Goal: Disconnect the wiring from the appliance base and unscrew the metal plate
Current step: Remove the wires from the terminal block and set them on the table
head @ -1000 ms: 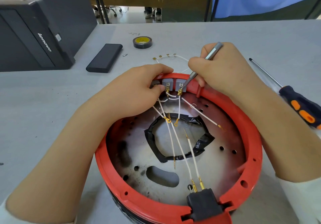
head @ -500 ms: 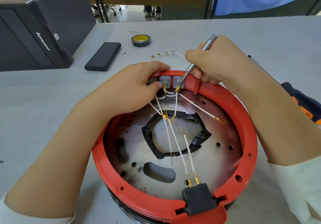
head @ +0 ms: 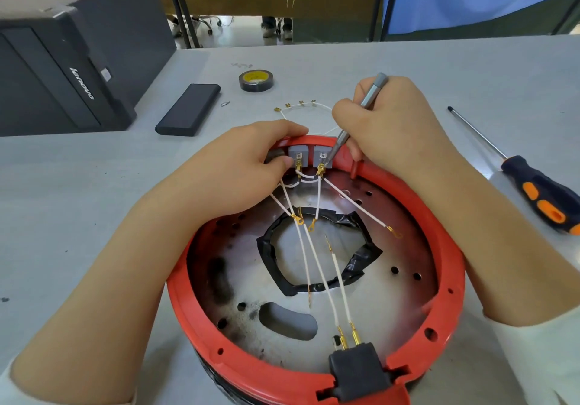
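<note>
A round red appliance base (head: 445, 247) lies upside down before me, with a scorched metal plate (head: 405, 247) inside it. White wires (head: 317, 279) with gold terminals run from two grey terminal blocks (head: 320, 150) at the far rim to a black plug socket (head: 357, 370) at the near rim. My left hand (head: 238, 169) grips the far rim, its thumb beside the left block. My right hand (head: 389, 128) holds a thin silver screwdriver (head: 373, 90), whose tip touches the terminal on the right block.
A large black and orange screwdriver (head: 539, 191) lies to the right of the base. Behind it are a loose white wire harness (head: 298, 106), a roll of black tape (head: 255, 80), a flat black case (head: 188, 109) and a black computer tower (head: 62, 68).
Both hands and the silver screwdriver stay at the terminal blocks. The view has shifted slightly; nothing has visibly come loose.
</note>
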`<state>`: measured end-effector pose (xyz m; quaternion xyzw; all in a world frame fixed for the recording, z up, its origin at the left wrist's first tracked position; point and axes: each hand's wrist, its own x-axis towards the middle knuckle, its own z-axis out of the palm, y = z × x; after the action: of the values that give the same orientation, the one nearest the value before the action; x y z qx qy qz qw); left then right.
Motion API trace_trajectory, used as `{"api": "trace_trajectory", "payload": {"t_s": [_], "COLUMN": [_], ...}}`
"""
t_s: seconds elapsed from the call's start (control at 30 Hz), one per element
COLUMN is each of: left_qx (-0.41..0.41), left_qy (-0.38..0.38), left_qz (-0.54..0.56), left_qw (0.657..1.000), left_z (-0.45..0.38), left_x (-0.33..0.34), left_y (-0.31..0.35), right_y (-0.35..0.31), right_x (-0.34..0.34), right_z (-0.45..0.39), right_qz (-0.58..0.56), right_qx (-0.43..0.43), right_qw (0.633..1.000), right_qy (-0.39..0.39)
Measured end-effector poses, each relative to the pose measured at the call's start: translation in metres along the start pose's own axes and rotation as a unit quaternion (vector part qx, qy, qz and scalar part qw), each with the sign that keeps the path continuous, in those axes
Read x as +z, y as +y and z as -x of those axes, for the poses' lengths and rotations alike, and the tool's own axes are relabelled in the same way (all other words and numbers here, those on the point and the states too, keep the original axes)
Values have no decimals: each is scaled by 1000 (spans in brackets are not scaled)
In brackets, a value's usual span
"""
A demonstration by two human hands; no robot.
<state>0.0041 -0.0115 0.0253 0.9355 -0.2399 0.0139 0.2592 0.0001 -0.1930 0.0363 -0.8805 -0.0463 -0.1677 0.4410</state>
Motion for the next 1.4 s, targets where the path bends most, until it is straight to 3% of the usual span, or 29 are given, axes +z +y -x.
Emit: {"api": "trace_trajectory", "payload": {"t_s": [0.17,0.37,0.8,1.0,1.4], "left_qx": [-3,-6,-2,-4,-5], "left_qy": [-2,-4,-3,-2,-4], "left_qz": [1,1,0,0,-3], "left_qw": [1000,1000,1000,1000,1000], "left_z": [0,1,0,1,2], "left_x": [0,0,0,1,1], "left_y": [0,2,0,0,0], "right_y": [1,-3,-1,-4,-4], "right_x": [1,-2,-2,1,1], "right_z": [-3,2,-6,5,5], "right_qz": [5,-9,-3,22,29], "right_qx": [17,-2,47,-9,-9], "right_qw": [999,999,998,999,999], "right_qy": [-31,39,-28,36,24]}}
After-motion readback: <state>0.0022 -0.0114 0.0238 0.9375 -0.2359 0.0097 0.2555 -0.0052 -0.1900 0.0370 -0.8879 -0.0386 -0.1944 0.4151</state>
